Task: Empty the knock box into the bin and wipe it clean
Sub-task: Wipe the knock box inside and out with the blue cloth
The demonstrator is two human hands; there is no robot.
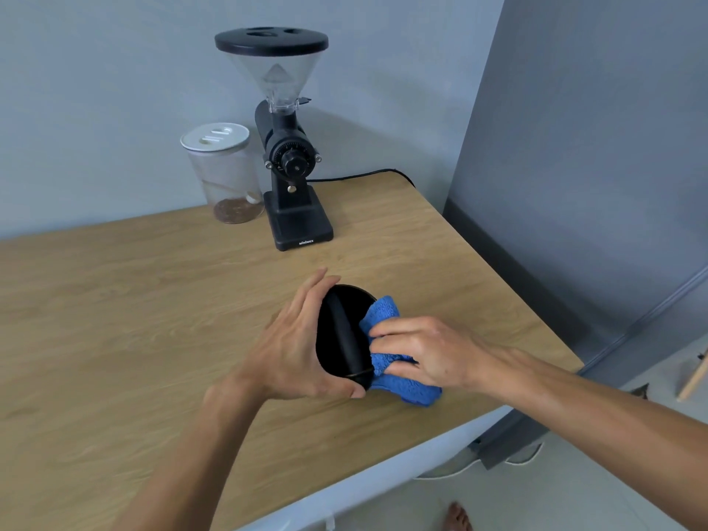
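Head view: the fingers [387,331] of the right hand [425,350] are curled and pinching a bunched blue cloth [398,381], pressing it against the rim and inner wall of the knock box [341,335]. The left hand [295,346] has its fingers spread wide around the box's outer wall, thumb low near the front edge, tilting the opening toward the right. The black box is held just above the wooden bench [153,300], near its right front corner; its knock bar runs across the opening and no grounds show inside, so the emptying looks done and wiping is the step in hand.

To wipe well, the left hand should turn the box bit by bit while the cloth sweeps the whole wall, the floor and both sides under the bar, where residue tends to cling.

Farther back stand a grinder [287,147] and a lidded jar [226,174], well apart from the work.
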